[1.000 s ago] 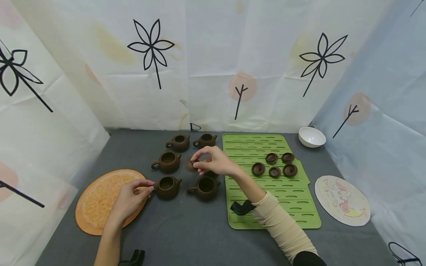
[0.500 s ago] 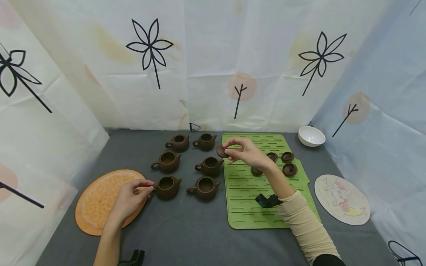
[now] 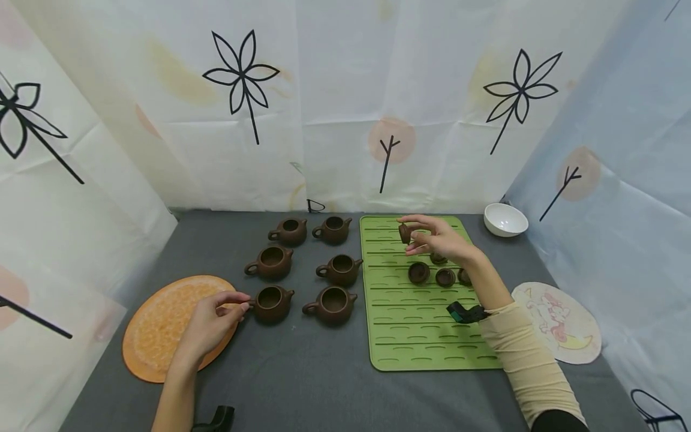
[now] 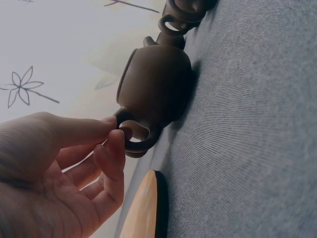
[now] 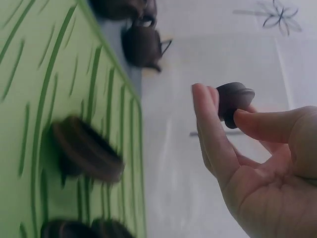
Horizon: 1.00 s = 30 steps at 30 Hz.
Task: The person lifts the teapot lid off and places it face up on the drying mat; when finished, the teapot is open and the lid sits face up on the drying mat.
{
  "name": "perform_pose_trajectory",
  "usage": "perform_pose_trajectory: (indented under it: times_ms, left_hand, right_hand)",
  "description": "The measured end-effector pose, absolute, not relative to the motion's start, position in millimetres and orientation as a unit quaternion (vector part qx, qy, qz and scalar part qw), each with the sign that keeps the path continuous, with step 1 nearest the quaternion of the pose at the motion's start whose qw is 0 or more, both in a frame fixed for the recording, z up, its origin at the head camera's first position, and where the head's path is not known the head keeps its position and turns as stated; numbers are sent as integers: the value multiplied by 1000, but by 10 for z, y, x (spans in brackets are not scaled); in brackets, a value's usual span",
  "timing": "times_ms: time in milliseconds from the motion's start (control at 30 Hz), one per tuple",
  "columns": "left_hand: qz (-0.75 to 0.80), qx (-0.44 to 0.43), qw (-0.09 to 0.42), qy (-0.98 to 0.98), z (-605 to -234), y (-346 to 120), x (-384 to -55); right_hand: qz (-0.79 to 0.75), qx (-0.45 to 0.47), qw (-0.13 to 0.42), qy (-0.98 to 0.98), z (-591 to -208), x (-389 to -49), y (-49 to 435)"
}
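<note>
My left hand (image 3: 212,321) pinches the handle (image 4: 144,144) of a small dark brown teapot (image 3: 272,306), lidless and upright on the grey cloth. Between the thumb and fingers of my right hand (image 3: 444,243) is a brown teapot lid (image 5: 229,100), held tipped on its edge above the far part of the green mat (image 3: 410,336). Below that hand, several similar lids lie on the mat, among them one lid (image 3: 418,273) with its hollow side up; the hand and wrist partly cover others. Several more lidless teapots stand in two columns, including a front right teapot (image 3: 333,307).
An orange round board (image 3: 156,327) lies under and beside my left forearm. At the back right stands a white bowl (image 3: 505,220). An oval mat with a printed picture (image 3: 561,324) lies right of the green mat, partly behind my right sleeve. Patterned curtains enclose the table.
My right hand has carried the lid rightward from among the teapots to over the green mat, and the lid has turned onto its edge. My left hand stays at the teapot handle.
</note>
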<state>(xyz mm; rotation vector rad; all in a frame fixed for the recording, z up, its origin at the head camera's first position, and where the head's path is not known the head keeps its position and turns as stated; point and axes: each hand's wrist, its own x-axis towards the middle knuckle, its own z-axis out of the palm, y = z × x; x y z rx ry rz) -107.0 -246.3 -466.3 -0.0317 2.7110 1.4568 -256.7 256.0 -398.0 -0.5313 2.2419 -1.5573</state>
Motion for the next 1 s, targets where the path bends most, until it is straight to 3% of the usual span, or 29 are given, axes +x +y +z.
perform_pose_trajectory:
  times_ms: [467, 1000]
  left_hand:
    - [472, 3, 23, 881, -4671, -2463, -1087]
    - [472, -12, 31, 881, -4665, -2470, -1079]
  right_hand:
    - [-557, -119, 220, 792, -4212, -2717, 2889]
    - [-486, -127, 226, 835, -4323, -2834, 2877]
